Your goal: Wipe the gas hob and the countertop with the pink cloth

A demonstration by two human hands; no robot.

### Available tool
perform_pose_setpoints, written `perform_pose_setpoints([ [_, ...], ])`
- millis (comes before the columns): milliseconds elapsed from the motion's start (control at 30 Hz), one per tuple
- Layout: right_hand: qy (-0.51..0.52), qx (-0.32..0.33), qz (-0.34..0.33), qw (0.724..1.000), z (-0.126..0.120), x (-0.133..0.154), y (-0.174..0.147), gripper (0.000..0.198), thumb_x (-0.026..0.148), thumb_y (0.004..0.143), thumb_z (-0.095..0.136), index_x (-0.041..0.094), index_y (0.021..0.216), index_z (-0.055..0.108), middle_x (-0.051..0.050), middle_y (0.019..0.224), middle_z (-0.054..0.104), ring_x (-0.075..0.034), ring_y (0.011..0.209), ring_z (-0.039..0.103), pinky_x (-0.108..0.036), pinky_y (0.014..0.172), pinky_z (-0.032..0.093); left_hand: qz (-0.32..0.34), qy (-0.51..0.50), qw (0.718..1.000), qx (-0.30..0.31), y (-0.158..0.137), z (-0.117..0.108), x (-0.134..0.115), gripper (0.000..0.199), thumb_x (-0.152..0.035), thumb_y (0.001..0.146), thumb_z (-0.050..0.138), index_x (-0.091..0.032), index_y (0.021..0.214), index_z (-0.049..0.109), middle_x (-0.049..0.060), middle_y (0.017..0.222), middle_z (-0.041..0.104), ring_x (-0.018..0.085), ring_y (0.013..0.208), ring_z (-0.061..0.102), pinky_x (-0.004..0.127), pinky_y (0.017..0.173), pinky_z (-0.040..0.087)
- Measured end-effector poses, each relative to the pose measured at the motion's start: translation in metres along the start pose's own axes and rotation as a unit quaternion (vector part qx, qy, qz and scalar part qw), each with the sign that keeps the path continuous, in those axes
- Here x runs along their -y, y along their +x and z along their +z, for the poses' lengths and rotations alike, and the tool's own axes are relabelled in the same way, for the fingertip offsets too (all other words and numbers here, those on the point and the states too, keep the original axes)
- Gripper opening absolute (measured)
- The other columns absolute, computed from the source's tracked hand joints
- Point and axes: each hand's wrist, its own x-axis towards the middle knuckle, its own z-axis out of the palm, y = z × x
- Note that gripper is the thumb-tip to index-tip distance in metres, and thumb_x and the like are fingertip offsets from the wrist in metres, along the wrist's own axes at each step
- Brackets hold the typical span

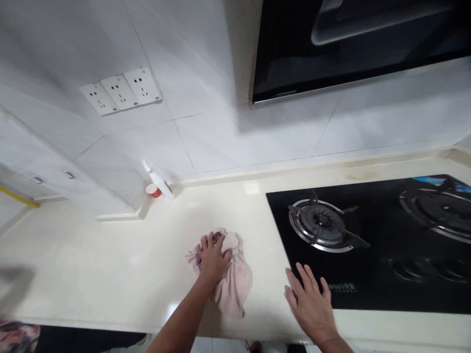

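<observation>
My left hand (212, 258) presses a bunched pale pink cloth (234, 284) onto the cream countertop (121, 274), its fingers curled over the crumpled part. A darker purple patch of the cloth shows between the fingers, and a loose fold trails toward the counter's front edge. Fingers spread, my right hand (311, 301) is at the front left corner of the black gas stove (371, 230) and holds nothing. Its fingertips lie over the dark glass; whether the palm touches the surface I cannot tell.
A white bottle (161, 184) and a red and white paper cup (153, 190) stand in the back corner by the wall. Wall sockets (120, 91) are above them. A black range hood (353, 49) overhangs the stove. The near burner (321, 220) has a raised metal pan support.
</observation>
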Motion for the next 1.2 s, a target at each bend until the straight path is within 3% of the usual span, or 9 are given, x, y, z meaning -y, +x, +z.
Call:
perform_pose_setpoints([
  [167, -0.009, 0.007, -0.002, 1.0, -0.003, 0.001, 0.002, 0.047, 0.035, 0.094, 0.041, 0.022, 0.136, 0.06, -0.013, 0.153, 0.046, -0.03, 0.146, 0.033, -0.059, 0.116, 0.022, 0.078, -0.043, 0.996, 0.033, 0.013, 0.009, -0.055, 0.06, -0.055, 0.088, 0.057, -0.039, 0.145, 0.047, 0.009, 0.159, 0.035, 0.042, 0.143, 0.03, 0.066, 0.113, 0.022],
  [333, -0.011, 0.009, -0.004, 1.0, -0.003, 0.0, 0.001, 0.047, 0.034, 0.093, 0.043, 0.022, 0.135, 0.061, -0.013, 0.154, 0.045, -0.03, 0.147, 0.032, -0.058, 0.117, 0.021, 0.203, -0.113, 0.972, 0.047, -0.043, 0.026, -0.082, 0.062, -0.065, 0.088, 0.052, -0.042, 0.145, 0.046, 0.008, 0.161, 0.033, 0.041, 0.146, 0.027, 0.069, 0.114, 0.016],
  [500, -0.012, 0.018, -0.001, 1.0, -0.004, 0.001, 0.001, 0.047, 0.032, 0.093, 0.042, 0.023, 0.136, 0.06, -0.012, 0.154, 0.044, -0.03, 0.147, 0.031, -0.058, 0.117, 0.021, 0.261, -0.12, 0.957, 0.038, -0.113, 0.037, -0.047, 0.065, -0.064, 0.083, 0.06, -0.049, 0.144, 0.043, 0.002, 0.161, 0.033, 0.039, 0.144, 0.032, 0.067, 0.114, 0.02],
  [667, -0.015, 0.012, 0.004, 1.0, -0.006, 0.004, 0.003, 0.046, 0.033, 0.093, 0.044, 0.023, 0.134, 0.061, -0.012, 0.153, 0.046, -0.03, 0.146, 0.033, -0.058, 0.116, 0.021, 0.15, -0.073, 0.986, 0.023, -0.127, 0.03, -0.007, 0.063, -0.052, 0.079, 0.07, -0.046, 0.139, 0.052, 0.005, 0.16, 0.037, 0.039, 0.144, 0.032, 0.065, 0.113, 0.024],
  [767, -0.016, 0.01, 0.003, 1.0, -0.007, 0.005, 0.005, 0.045, 0.032, 0.093, 0.045, 0.023, 0.133, 0.061, -0.013, 0.152, 0.046, -0.031, 0.145, 0.034, -0.058, 0.116, 0.021, 0.104, -0.057, 0.993, 0.026, -0.108, 0.022, -0.014, 0.059, -0.049, 0.082, 0.067, -0.044, 0.139, 0.052, 0.005, 0.159, 0.036, 0.039, 0.146, 0.029, 0.065, 0.113, 0.022],
  [867, -0.017, 0.012, 0.0, 1.0, -0.008, 0.005, 0.007, 0.044, 0.031, 0.092, 0.047, 0.023, 0.133, 0.061, -0.013, 0.152, 0.047, -0.031, 0.145, 0.035, -0.058, 0.115, 0.021, 0.116, -0.054, 0.991, 0.033, -0.075, 0.018, -0.04, 0.057, -0.047, 0.087, 0.062, -0.042, 0.142, 0.05, 0.006, 0.16, 0.035, 0.038, 0.146, 0.027, 0.064, 0.115, 0.02],
  [1067, 0.002, 0.014, 0.015, 1.0, -0.008, 0.003, 0.009, 0.043, 0.033, 0.091, 0.049, 0.026, 0.131, 0.063, -0.01, 0.15, 0.05, -0.031, 0.144, 0.037, -0.056, 0.116, 0.02, 0.145, -0.053, 0.987, 0.04, 0.025, 0.02, -0.103, 0.054, -0.037, 0.089, 0.06, -0.038, 0.142, 0.05, 0.008, 0.157, 0.036, 0.038, 0.142, 0.03, 0.062, 0.114, 0.024],
  [1200, 0.004, 0.015, 0.005, 1.0, -0.009, 0.001, 0.009, 0.043, 0.032, 0.092, 0.048, 0.026, 0.132, 0.062, -0.01, 0.151, 0.049, -0.03, 0.144, 0.036, -0.055, 0.116, 0.02, 0.144, -0.07, 0.986, 0.045, 0.089, 0.016, -0.126, 0.058, -0.022, 0.09, 0.056, -0.033, 0.146, 0.045, 0.011, 0.147, 0.045, 0.031, 0.131, 0.045, 0.05, 0.108, 0.039],
])
